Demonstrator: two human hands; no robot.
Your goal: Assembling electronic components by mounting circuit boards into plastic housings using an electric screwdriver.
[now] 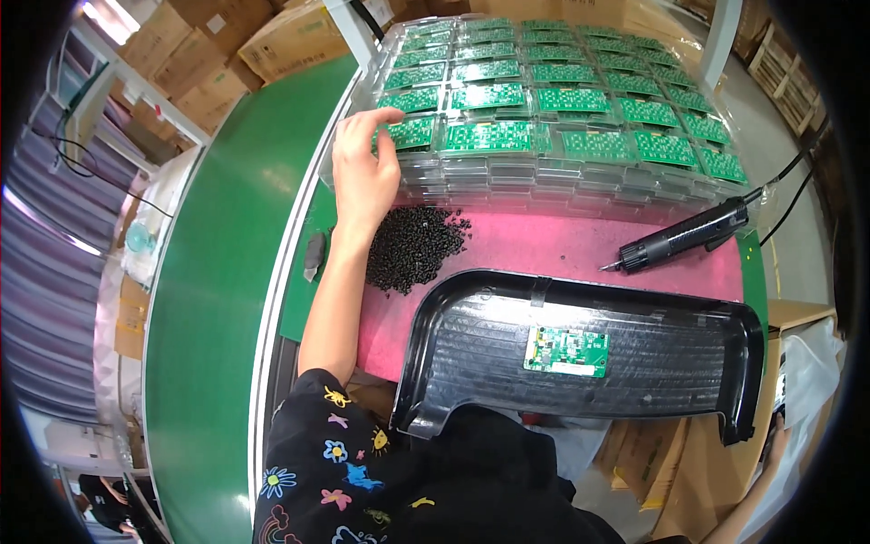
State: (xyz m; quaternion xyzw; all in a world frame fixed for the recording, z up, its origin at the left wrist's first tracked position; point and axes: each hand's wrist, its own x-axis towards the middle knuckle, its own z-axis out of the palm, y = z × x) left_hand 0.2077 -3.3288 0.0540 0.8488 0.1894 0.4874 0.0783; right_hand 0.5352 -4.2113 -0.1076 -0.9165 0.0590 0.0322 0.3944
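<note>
My left hand (367,172) is at the near left corner of a stack of clear plastic trays (562,172). Its thumb and forefinger are apart and curved by the left edge of a green circuit board (414,133); no board is lifted. Low at the far right, my right hand (777,442) reaches beside a cardboard box and a translucent plastic bag (809,367). Its fingers are bent around something dark, mostly hidden. In front of me lies a curved black plastic housing (471,372) with one circuit board (568,352) resting in it.
Small black screws (415,247) lie in a heap on the pink mat (517,238). A corded black electric screwdriver (684,238) lies at the right. A dark grey scrap (314,256) sits left of my forearm. Beyond it runs a green conveyor belt (213,299). Cardboard boxes (294,41) stand behind.
</note>
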